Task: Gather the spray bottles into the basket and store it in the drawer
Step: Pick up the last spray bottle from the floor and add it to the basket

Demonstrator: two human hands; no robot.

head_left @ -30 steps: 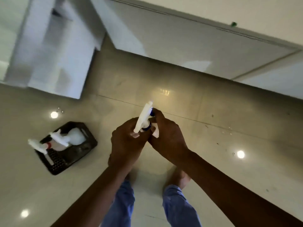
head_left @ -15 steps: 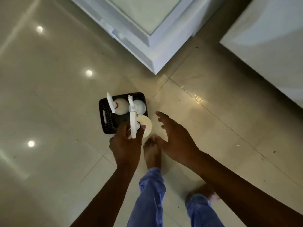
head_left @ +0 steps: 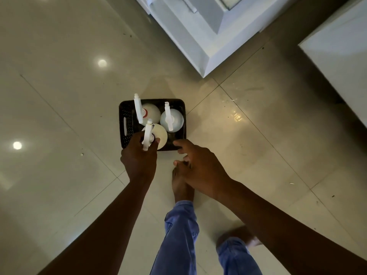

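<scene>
A dark perforated basket (head_left: 127,124) stands on the tiled floor in the head view. Two white spray bottles stand upright in it: one with a red collar (head_left: 152,113) at the back left, another (head_left: 172,120) at the back right. My left hand (head_left: 139,157) grips the neck of a third white spray bottle (head_left: 159,135), held upright over the basket's near part. My right hand (head_left: 198,165) hovers with fingers spread at the basket's near right corner, holding nothing. Whether it touches the rim is unclear.
White drawer units (head_left: 200,34) rise at the top, a few tiles beyond the basket. Another white cabinet face (head_left: 341,62) stands at the right. My bare feet (head_left: 182,185) and blue trouser legs are just behind the basket. Ceiling lights reflect on the glossy floor.
The view swung down onto the basket. My left hand carried the third bottle over the basket and lowered it in. My right hand let go of it and moved to the basket's near right corner.
</scene>
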